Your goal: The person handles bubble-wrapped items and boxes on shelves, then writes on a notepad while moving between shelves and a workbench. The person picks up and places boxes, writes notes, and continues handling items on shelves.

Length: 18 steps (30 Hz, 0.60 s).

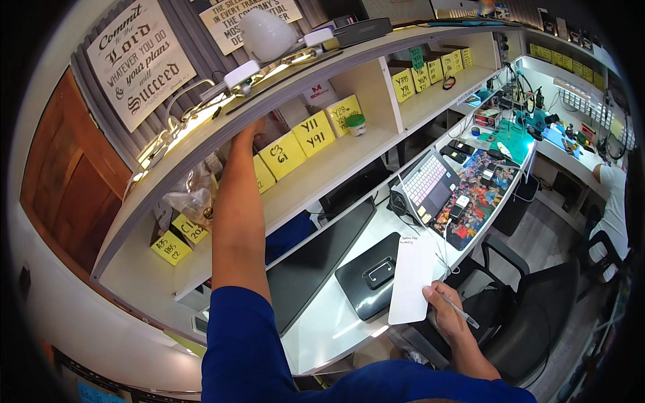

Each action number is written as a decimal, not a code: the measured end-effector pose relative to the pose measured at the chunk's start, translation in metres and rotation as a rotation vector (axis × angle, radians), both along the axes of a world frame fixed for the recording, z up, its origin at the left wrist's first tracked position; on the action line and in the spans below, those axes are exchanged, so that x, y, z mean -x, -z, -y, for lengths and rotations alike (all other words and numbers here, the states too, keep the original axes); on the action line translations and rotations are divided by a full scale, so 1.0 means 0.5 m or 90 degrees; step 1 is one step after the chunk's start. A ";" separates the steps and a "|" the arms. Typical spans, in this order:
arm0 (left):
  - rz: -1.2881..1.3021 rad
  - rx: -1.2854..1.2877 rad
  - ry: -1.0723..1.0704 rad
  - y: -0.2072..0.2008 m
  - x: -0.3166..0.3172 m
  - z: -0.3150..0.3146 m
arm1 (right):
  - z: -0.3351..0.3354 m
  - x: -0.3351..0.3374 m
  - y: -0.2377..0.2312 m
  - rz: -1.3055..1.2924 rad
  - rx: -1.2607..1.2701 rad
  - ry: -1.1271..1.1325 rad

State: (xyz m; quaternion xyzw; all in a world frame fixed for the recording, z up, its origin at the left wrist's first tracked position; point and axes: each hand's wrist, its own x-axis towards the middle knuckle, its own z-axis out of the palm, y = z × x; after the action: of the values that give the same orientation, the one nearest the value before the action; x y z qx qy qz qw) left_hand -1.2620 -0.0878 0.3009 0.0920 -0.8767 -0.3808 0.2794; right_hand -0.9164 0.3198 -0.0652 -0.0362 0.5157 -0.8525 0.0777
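My left arm stretches up into the shelf, and my left hand (254,130) is at the upper edge of the compartment, behind the row of yellow-labelled boxes (283,154). Its fingers are mostly hidden there, so I cannot make out whether it holds anything. My right hand (445,310) is closed, pinching a long white slip of paper (411,279) with a little handwriting at its top. A pen (465,314) is tucked between the fingers of the same hand, pointing to the lower right. The slip hangs over the white desk, beside a closed black laptop (359,289).
A clear plastic bag (191,195) lies on the shelf left of my arm. A green-lidded white tub (355,125) stands on the shelf. On the desk are a large black panel (316,265) and an open laptop (430,185). A black office chair (537,316) and another person (613,208) are at right.
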 end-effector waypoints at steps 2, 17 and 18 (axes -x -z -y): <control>0.008 0.000 -0.016 0.002 0.012 0.006 | -0.019 0.025 0.011 -0.006 0.003 -0.002; 0.072 0.035 -0.070 -0.017 0.000 0.042 | -0.041 0.141 0.029 -0.007 -0.018 -0.034; 0.094 0.041 -0.065 -0.026 -0.017 0.043 | -0.041 0.146 0.035 -0.006 -0.022 -0.036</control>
State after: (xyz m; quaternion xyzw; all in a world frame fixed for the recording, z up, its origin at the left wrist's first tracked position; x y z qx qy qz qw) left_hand -1.2532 -0.1094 0.3140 0.1557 -0.9008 -0.3297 0.2358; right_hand -0.9892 0.3403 -0.0828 -0.0535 0.5291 -0.8409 0.1000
